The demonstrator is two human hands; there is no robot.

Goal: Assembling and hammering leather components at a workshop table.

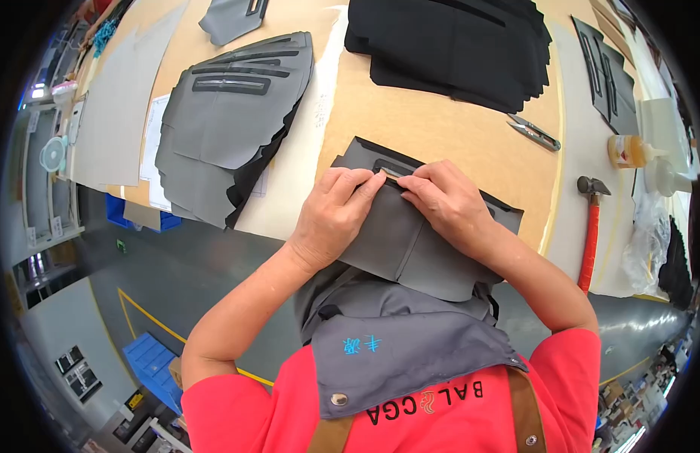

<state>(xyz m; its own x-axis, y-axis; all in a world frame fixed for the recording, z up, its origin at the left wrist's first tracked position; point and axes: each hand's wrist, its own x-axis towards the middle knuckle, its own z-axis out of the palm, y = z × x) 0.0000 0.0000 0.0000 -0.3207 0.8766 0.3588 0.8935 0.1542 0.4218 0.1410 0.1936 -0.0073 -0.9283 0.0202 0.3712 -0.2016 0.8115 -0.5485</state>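
A grey cut panel (380, 234) with a dark edge lies at the table's near edge, partly over my lap. Near its far side is a narrow slot framed by a black strip (391, 164). My left hand (338, 208) pinches the strip at the slot's left part, thumb and forefinger together. Close beside it, my right hand (448, 200) pinches the same strip from the right, its fingertips bent down on it. The fingertips hide part of the slot, and what lies under them cannot be made out.
Fanned grey panels with black-framed slots (221, 121) lie to the left, a black panel stack (448, 53) beyond. On the right are thread snips (535, 134), a red-handled hammer (590, 234) and a yellow-labelled bottle (628, 151). More grey panels (607, 75) lie far right.
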